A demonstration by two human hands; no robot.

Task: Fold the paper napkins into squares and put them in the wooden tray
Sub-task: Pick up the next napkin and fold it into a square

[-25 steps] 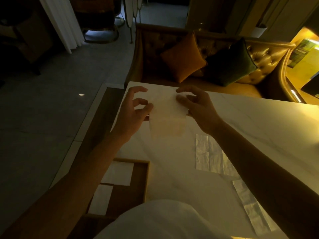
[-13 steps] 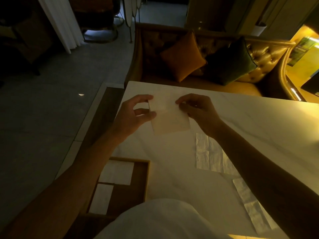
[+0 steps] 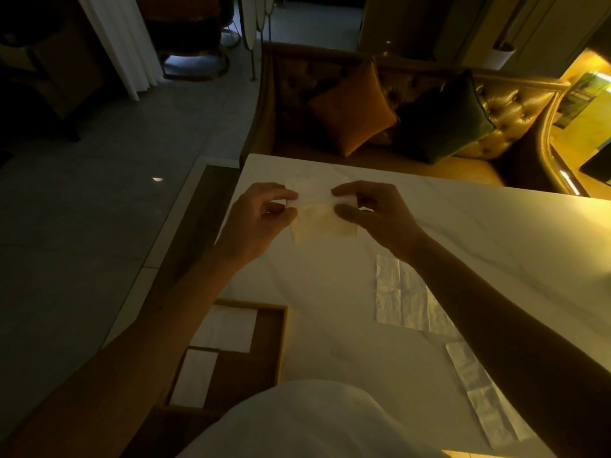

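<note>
I hold a pale paper napkin (image 3: 322, 219) above the white marble table (image 3: 463, 246). My left hand (image 3: 261, 219) pinches its left edge and my right hand (image 3: 370, 213) pinches its right edge. The napkin is bent along a crease between my fingers, its upper part leaning away from me. A wooden tray (image 3: 281, 345) sits at the table's near left edge with two folded white napkins (image 3: 228, 328) inside. An unfolded napkin (image 3: 406, 299) lies flat on the table under my right forearm, and another napkin (image 3: 486, 398) lies nearer to me.
A leather sofa (image 3: 515, 104) with an orange cushion (image 3: 353, 107) and a dark green cushion (image 3: 443, 117) stands behind the table. The grey tiled floor (image 3: 99, 193) drops away to the left. My white-clothed torso (image 3: 314, 421) fills the bottom centre.
The napkin went from hanging as a tall sheet to a shorter shape bent across its middle. Both hands drew slightly closer together and lower on it.
</note>
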